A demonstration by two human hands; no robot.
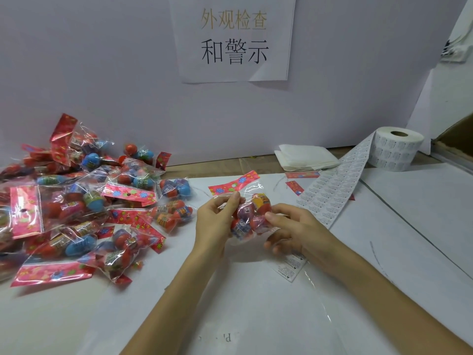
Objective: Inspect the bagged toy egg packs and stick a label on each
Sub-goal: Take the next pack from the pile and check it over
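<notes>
Label (291,268) peeks out at 5 o'clock, right below the right hand (291,229). Left hand (215,221) pinches the pack (249,213) dead centre, right fingers curl round its eggs. Pile (76,201) at 9, roll (395,149) at 2.

Both hands, left hand (216,221) and right hand (294,230), hold one egg pack (249,213) above the desk (256,303); more packs (76,201) lie heaped at left.

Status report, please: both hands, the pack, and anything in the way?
Left hand pinches the egg pack near its top. Right hand grips its other side. No label seen on it yet. Label strip lies close beside right hand, path free.
</notes>
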